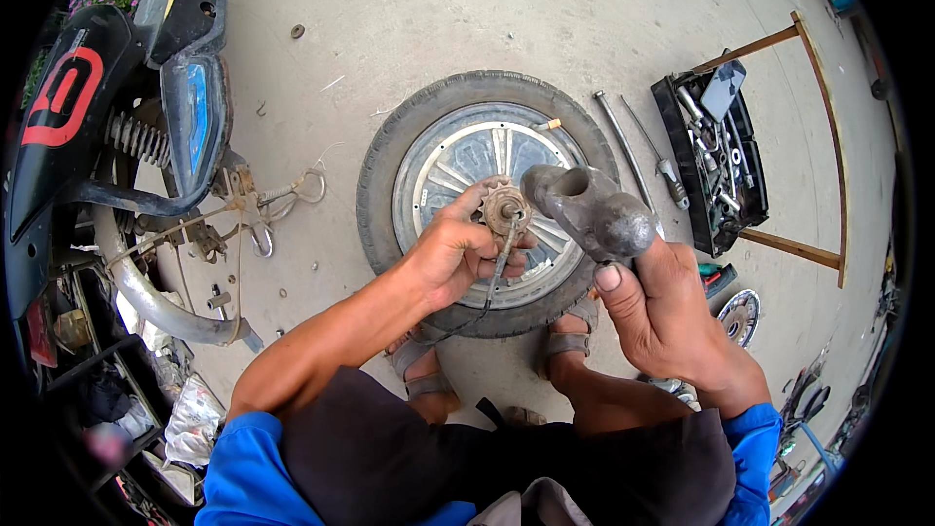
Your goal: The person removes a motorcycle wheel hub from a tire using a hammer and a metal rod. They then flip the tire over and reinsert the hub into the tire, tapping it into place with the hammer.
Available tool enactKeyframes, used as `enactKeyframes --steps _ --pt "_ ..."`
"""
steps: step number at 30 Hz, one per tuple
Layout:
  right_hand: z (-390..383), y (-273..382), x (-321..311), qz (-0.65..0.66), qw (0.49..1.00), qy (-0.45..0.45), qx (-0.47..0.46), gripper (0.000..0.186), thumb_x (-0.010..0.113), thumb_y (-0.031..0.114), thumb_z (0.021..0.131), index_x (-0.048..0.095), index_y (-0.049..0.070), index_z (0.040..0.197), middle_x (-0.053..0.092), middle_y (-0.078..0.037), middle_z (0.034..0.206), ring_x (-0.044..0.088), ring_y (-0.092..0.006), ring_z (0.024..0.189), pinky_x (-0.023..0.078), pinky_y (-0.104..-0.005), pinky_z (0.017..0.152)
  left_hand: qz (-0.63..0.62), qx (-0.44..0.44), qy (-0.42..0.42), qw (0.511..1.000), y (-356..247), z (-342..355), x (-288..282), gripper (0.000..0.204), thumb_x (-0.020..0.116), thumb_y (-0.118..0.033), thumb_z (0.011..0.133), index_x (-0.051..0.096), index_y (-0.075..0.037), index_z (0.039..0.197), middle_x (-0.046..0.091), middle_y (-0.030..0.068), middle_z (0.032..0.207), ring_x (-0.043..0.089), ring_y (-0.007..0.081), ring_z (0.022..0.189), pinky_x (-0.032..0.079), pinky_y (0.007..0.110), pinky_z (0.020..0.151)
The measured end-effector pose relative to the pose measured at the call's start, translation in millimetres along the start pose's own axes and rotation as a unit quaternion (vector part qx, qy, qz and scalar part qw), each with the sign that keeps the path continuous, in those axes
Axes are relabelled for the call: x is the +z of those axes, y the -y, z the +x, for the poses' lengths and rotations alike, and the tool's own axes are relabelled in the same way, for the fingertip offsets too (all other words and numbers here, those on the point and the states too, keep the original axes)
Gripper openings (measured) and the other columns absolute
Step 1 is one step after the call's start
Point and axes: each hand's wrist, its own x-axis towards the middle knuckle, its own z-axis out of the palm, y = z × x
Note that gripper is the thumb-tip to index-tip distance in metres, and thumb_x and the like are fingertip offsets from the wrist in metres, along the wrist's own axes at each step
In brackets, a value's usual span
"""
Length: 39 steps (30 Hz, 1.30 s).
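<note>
My left hand (450,251) has its fingers wrapped round a rusty toothed sprocket (504,205) at the middle of a wheel. A dark cable (499,273) comes out of its centre and runs down over the wheel. Gripped in my right hand (667,317) is a worn steel hammer (591,212), its head raised just right of the sprocket and apart from it; a round hollow shows in the head's top, and the handle is mostly hidden. Beneath both hands the wheel lies flat on the floor between my feet, with a black tyre (383,180) and a spoked grey hub (458,156).
Right of the wheel lie a long metal bar (625,144) and a screwdriver (674,183). A black toolbox (682,200) full of sockets has a phone (723,90) on it, beside a wooden frame (826,107). A partly stripped scooter (93,127) stands at the left.
</note>
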Motion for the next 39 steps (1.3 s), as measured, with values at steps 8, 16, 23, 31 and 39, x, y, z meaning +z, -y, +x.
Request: enactKeyframes --steps 8,16,23,31,39 --pt "0.8 6.7 -8.3 -0.01 1.0 -0.016 -0.019 0.034 0.059 0.023 0.103 0.051 -0.007 0.09 0.054 -0.025 0.057 0.06 -0.0463 0.053 0.045 -0.0484 0.05 0.004 -0.002 0.016 1.0 -8.6 2.3 6.0 0.085 0.05 0.003 0.07 0.035 -0.009 0.153 0.066 0.0184 0.112 0.068 0.0276 0.092 0.059 0.044 0.084" --pt "3.6 -2.4 -9.0 -0.077 0.997 0.021 -0.006 0.031 0.06 0.021 0.102 0.051 -0.006 0.091 0.052 -0.022 0.054 0.06 -0.0447 0.052 0.044 -0.0465 0.048 0.009 -0.008 -0.002 1.0 -9.4 -0.5 13.4 0.085 0.048 0.007 0.069 0.035 -0.007 0.152 0.063 0.0197 0.118 0.068 0.0289 0.1 0.059 0.044 0.083" --pt "3.1 9.0 -11.1 -0.047 0.999 0.006 -0.015 0.036 0.058 0.025 0.104 0.05 -0.007 0.087 0.052 -0.025 0.054 0.058 -0.047 0.051 0.043 -0.0492 0.047 0.011 -0.002 0.009 1.0 -10.7 0.3 9.0 0.088 0.048 0.008 0.067 0.033 -0.006 0.153 0.064 0.0196 0.116 0.068 0.0299 0.099 0.059 0.044 0.082" --pt "4.0 22.0 -17.4 -0.028 1.0 -0.002 -0.013 0.034 0.058 0.023 0.104 0.049 -0.007 0.09 0.052 -0.025 0.054 0.059 -0.0462 0.051 0.043 -0.0495 0.047 -0.005 -0.01 -0.001 1.0 -10.9 -3.0 9.7 0.088 0.048 0.008 0.067 0.034 -0.007 0.152 0.065 0.0213 0.116 0.068 0.0278 0.09 0.059 0.044 0.082" --pt "5.8 19.6 -16.4 -0.028 0.999 -0.009 -0.021 0.038 0.057 0.027 0.105 0.049 -0.006 0.088 0.051 -0.025 0.053 0.059 -0.0443 0.049 0.044 -0.0473 0.046 -0.002 0.002 -0.001 1.0 -7.2 -1.0 6.2 0.089 0.047 0.009 0.067 0.033 -0.006 0.153 0.065 0.0211 0.114 0.068 0.0289 0.088 0.059 0.047 0.085"
